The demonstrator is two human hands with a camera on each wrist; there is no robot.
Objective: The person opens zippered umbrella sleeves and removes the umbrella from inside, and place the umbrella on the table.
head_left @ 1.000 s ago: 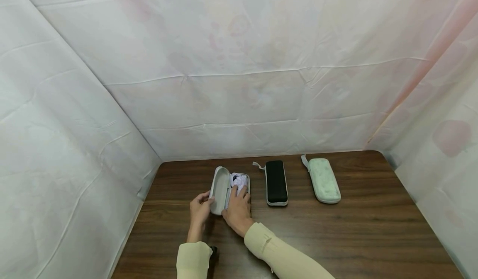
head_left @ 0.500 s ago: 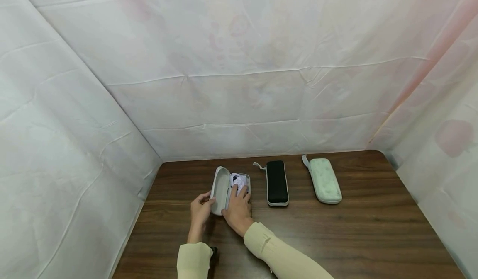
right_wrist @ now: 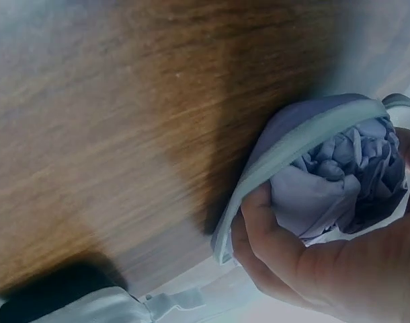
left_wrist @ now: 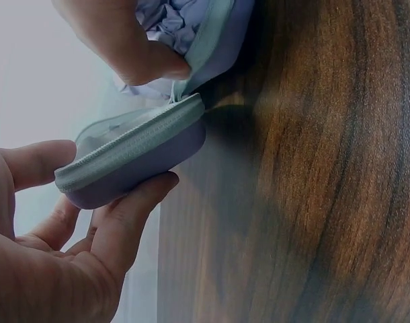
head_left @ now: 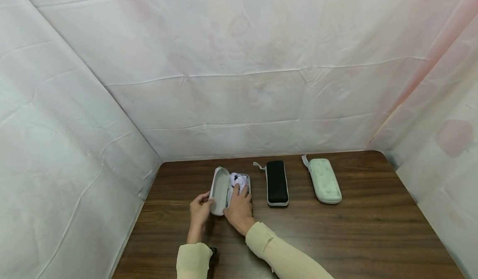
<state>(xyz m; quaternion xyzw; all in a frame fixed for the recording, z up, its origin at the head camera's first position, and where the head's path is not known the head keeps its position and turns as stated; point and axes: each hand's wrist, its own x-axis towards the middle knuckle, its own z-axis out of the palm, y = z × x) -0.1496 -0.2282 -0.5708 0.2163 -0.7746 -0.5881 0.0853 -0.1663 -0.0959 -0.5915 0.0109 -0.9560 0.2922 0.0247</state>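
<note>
A lavender hard zip case (head_left: 221, 190) with a pale lining lies unzipped on the table, its lid folded out to the left. My left hand (head_left: 199, 210) pinches the near left edge of that lid (left_wrist: 134, 151) between thumb and fingers. Crumpled lavender fabric (right_wrist: 346, 161) with dark marks fills the base, rising to the rim. My right hand (head_left: 239, 208) rests over the base with spread fingers, pressing on the fabric. In the right wrist view its fingers (right_wrist: 262, 222) dip between the fabric and the case wall. The near part of the base is hidden under this hand.
A black zip case (head_left: 276, 182) with a pale strap lies to the right of the lavender one. Farther right is a mint-green zip case (head_left: 325, 180), also strapped. The brown wooden table (head_left: 354, 237) meets pale curtains (head_left: 257, 100) behind and at both sides.
My right hand has shifted very slightly over the fabric, its fingers spread a little differently. The left hand stays on the lid, and the other cases have not moved.
</note>
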